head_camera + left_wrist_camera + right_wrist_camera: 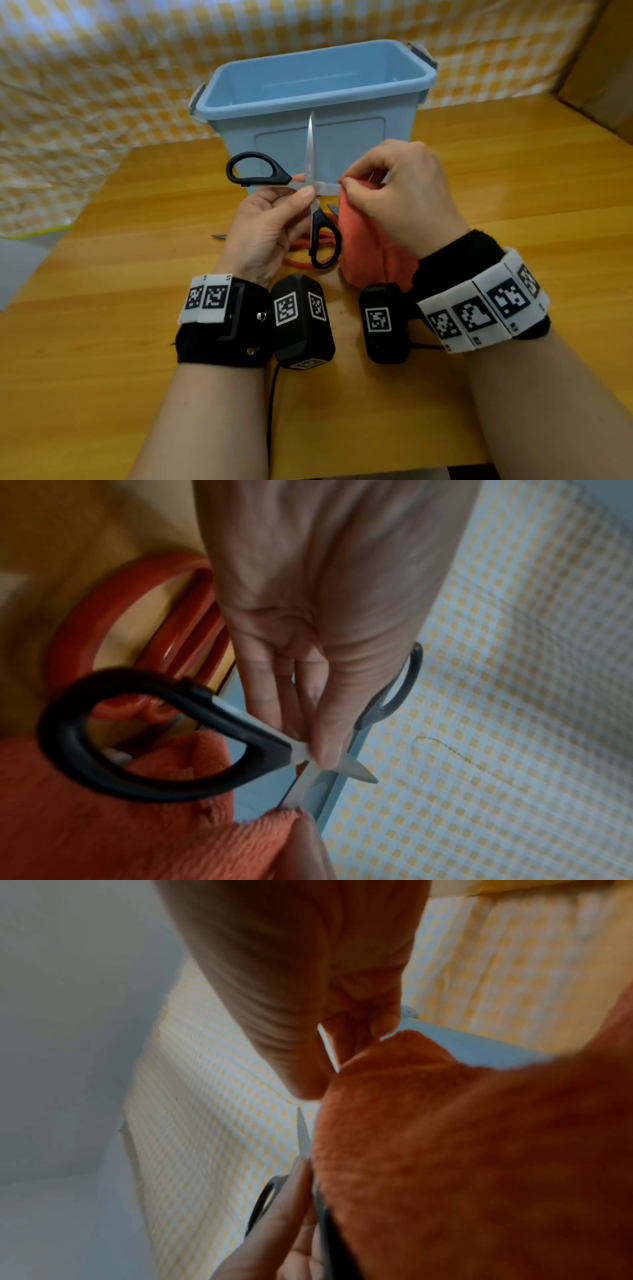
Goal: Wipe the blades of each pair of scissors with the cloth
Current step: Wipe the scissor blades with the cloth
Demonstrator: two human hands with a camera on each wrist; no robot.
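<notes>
Black-handled scissors (310, 192), orange cloth (368, 246), red-handled scissors (301, 244) before a light-blue bin (308, 85); behind the bin, yellow-and-white checked fabric (102, 68); wood-brown counter (137, 342).

Soft even daylight, faint shadows on the table (102, 308), glint on scissor blade (310, 144), wide-angle bending at edges, both wrist views blurred and dim.

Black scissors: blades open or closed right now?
Open. In the head view the black scissors are spread in a cross: one blade points up toward the blue bin, the other runs sideways into the orange cloth.
</notes>
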